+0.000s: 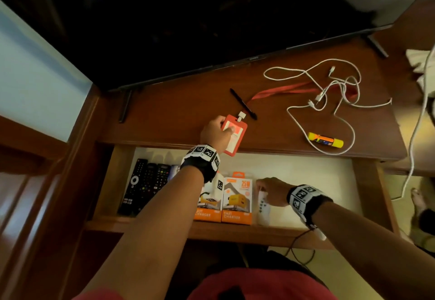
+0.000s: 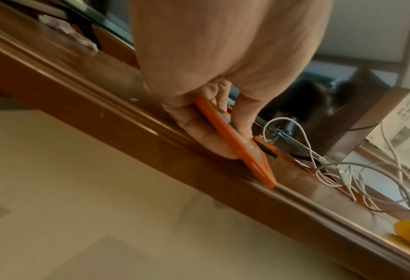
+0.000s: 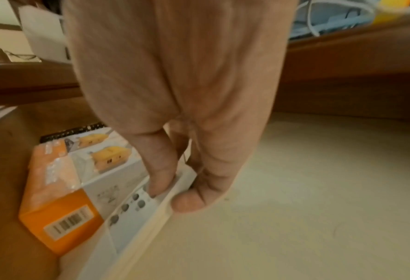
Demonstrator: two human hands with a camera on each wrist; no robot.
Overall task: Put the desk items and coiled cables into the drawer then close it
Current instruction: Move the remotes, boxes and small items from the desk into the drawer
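Observation:
My left hand (image 1: 217,132) pinches an orange badge holder (image 1: 235,137) at the desk's front edge, thumb on top, fingers beneath; in the left wrist view the badge holder (image 2: 235,144) tilts over the edge. Its red lanyard (image 1: 282,91) trails back across the desk. My right hand (image 1: 270,191) grips a white remote (image 1: 263,205) inside the open drawer (image 1: 306,177), beside two orange charger boxes (image 1: 236,198); the right wrist view shows the white remote (image 3: 136,208) held by its sides. White cables (image 1: 329,92), a black pen (image 1: 242,103) and a yellow-orange glue stick (image 1: 326,140) lie on the desk.
Black remotes (image 1: 146,182) lie at the drawer's left end. A dark TV screen (image 1: 188,17) stands at the back of the desk on thin feet. A white cord (image 1: 416,123) hangs off the right side. White cloth (image 1: 421,62) sits at the far right.

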